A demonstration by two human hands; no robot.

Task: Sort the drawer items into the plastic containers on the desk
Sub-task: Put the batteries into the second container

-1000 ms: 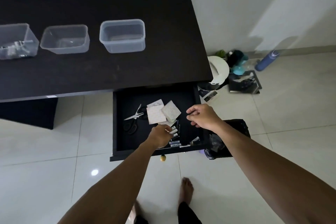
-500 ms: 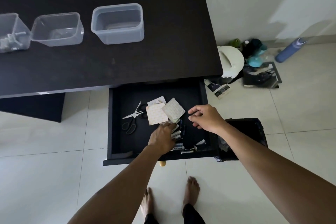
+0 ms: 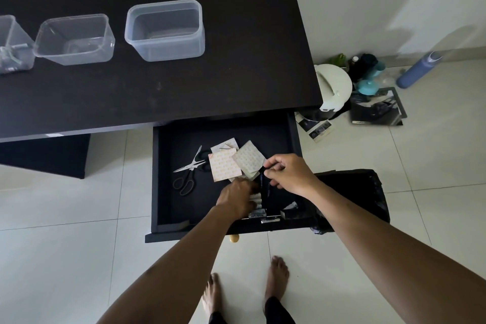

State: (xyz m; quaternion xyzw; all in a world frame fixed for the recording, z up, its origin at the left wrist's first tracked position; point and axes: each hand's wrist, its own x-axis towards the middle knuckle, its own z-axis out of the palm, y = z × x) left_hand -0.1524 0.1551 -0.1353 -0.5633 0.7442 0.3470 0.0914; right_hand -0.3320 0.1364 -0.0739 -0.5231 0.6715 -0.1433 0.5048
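dark desk [image 3: 236, 81] carries three clear plastic containers [image 3: 171, 47]. the open drawer [image 3: 178, 208] below holds scissors [image 3: 188, 173], square sheets [image 3: 224, 168], batteries [image 3: 257, 198]. right hand [image 3: 289, 176] pinches a slim dark strip [image 3: 263, 187] over them; left hand [image 3: 235, 200] covers the batteries, its finger grip cannot be told.

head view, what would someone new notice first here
Both hands meet in the open black drawer below the desk: the right hand pinches a dark slim item, the left hand covers small silvery tubes. On that desk stands a row of clear plastic containers.
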